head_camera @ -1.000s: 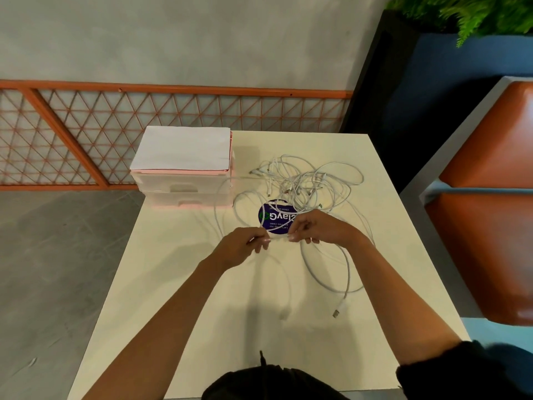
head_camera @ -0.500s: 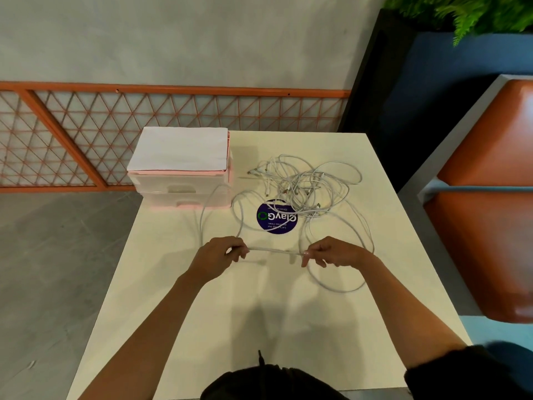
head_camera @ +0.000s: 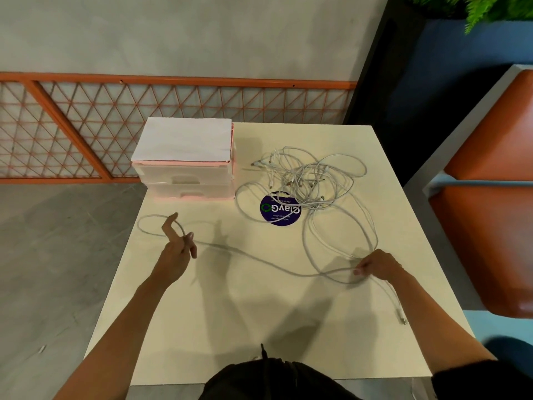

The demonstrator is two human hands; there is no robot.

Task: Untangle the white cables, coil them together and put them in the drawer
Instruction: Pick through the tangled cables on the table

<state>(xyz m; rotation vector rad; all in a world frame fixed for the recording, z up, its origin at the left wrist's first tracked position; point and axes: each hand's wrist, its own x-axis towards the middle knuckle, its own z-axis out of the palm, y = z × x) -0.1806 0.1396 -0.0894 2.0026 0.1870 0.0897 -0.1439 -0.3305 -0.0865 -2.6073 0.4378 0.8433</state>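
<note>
A tangle of white cables (head_camera: 310, 180) lies on the far right part of the cream table (head_camera: 259, 319). One white cable (head_camera: 259, 259) is drawn out of it and sags between my two hands. My left hand (head_camera: 176, 246) holds it near the table's left edge, the index finger stretched up, with a loop of cable curving out to the left. My right hand (head_camera: 377, 265) pinches the same cable at the right; its plug end (head_camera: 401, 319) trails toward me. The pink and clear drawer unit (head_camera: 187, 183) stands at the far left, both drawers shut.
White paper (head_camera: 184, 138) lies on top of the drawer unit. A round blue sticker (head_camera: 280, 209) sits on the table under the cable loops. An orange lattice fence (head_camera: 86, 125) is behind the table; orange seats (head_camera: 490, 215) stand to the right.
My hands have moved far apart, the left toward the table's left edge and the right to the right and nearer me, drawing a long stretch of cable out between them.
</note>
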